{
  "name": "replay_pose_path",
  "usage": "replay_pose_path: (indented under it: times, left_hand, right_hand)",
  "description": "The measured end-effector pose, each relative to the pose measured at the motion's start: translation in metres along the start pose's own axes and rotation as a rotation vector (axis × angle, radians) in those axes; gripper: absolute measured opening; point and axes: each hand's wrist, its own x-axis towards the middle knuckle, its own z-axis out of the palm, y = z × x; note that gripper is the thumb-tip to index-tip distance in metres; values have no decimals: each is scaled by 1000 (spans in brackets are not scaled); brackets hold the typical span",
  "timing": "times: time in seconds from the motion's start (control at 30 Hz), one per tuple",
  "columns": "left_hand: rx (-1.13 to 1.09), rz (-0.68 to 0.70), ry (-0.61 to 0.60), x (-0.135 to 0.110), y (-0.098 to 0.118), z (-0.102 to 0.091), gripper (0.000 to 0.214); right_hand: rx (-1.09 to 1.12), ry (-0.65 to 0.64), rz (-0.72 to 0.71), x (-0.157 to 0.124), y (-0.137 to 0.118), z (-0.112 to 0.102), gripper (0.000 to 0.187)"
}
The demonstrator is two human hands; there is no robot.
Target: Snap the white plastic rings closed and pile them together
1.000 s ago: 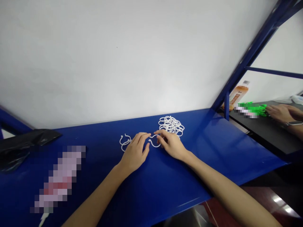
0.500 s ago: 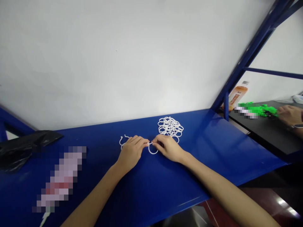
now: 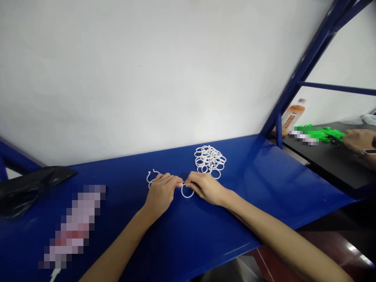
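A white plastic ring (image 3: pixel 187 192) hangs between my two hands just above the blue table (image 3: pixel 264 184). My left hand (image 3: pixel 161 194) pinches the ring's left end with curled fingers. My right hand (image 3: pixel 205 187) pinches the right end, and the two ends meet at the fingertips. A pile of several white rings (image 3: pixel 209 159) lies right behind my right hand. Two loose open white rings (image 3: pixel 150 177) lie behind my left hand, partly hidden by it.
A black plastic bag (image 3: pixel 26 186) lies at the far left of the table. A blurred-out object (image 3: pixel 73 227) sits front left. On a black bench to the right, another person's hand (image 3: pixel 360 141) touches green parts (image 3: pixel 321 134) near an orange bottle (image 3: pixel 292 119). Blue frame posts rise at the right.
Both hands closed in on the ring and drew it slightly toward me; my left hand went from spread fingers to a pinch. The other person's hand moved right.
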Motion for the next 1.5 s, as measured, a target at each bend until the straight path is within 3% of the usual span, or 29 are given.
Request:
replay_pose_path:
  times: [0.13,0.27,0.4,0.53,0.73,1.0,1.17,1.3,1.5]
  left_hand:
    - [95,-69,-100,5,-6,-4,16]
    - [330,-210,-188,7,-15,-15,24]
    - [411,-326,-285,1,-23,-22,25]
    - [363,-303,-318,-1,-24,-20,21]
    - [345,-234,-329,0,-18,-16,25]
    - [377,-269,-346,0,-11,-17,29]
    - [391,-287,-291,0,-11,-16,32]
    - [415,-353,-253,2,-18,-21,35]
    - [380,-431,-338,-1,-39,-27,33]
  right_hand:
    - [-242,5,43,3,5,-9,23]
    - [-434,90,210,1,17,-37,19]
    - [-447,49,325,-9,34,-65,15]
    - [-367,-23,353,-16,45,-78,19]
    - [-300,-30,367,-20,53,-83,16]
    - [-339,-19,418,-23,64,-84,19]
    - [-395,-16,435,-23,62,-84,21]
    - [-465,21,462,-20,56,-82,17]
    - [-531,74,365,-11,41,-66,17]
